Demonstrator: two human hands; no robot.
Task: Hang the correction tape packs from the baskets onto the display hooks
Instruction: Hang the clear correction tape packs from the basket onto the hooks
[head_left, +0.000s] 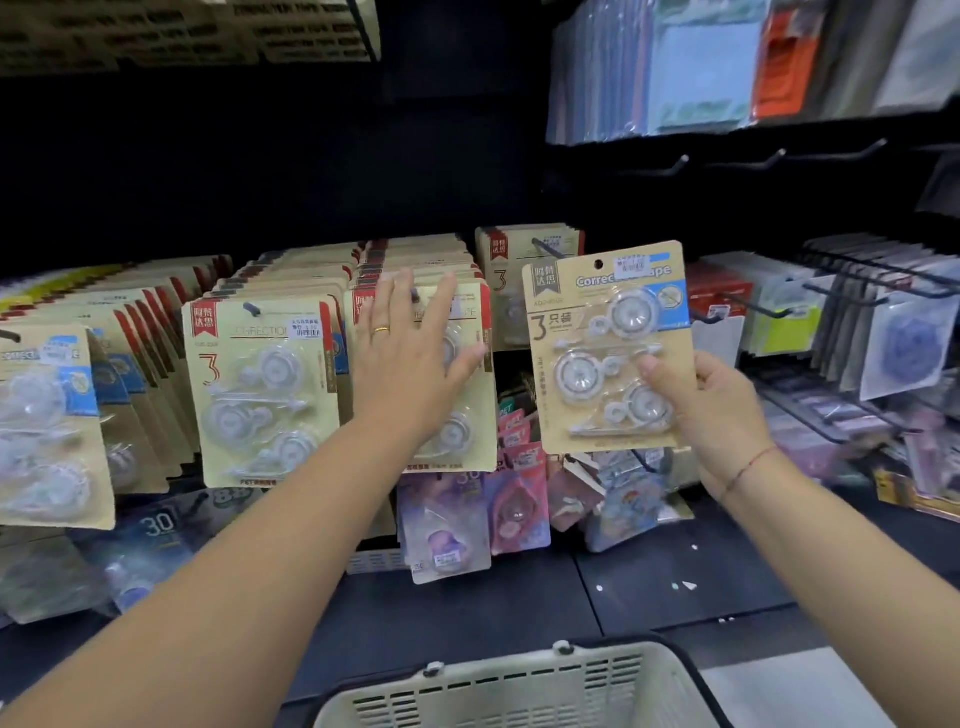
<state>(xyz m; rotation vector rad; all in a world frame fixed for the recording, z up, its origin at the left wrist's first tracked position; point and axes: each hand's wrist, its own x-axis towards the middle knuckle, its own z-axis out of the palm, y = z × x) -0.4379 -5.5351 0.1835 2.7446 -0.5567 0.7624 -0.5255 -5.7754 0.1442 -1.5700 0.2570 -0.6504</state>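
Black display rack (260, 182): hooks (546, 248) loaded with correction tape packs (260, 389). Basket (493, 701) below, apparently on floor (675, 597).

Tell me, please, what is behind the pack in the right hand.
Behind the pack, which the right hand grips, a few red-trimmed packs hang on a hook. The held pack covers their lower right part.

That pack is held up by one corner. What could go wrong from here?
The right hand pinches the blue-trimmed pack only at its lower right, so it could slip or miss the hook. That hook's red-trimmed packs suggest it might land in the wrong row.
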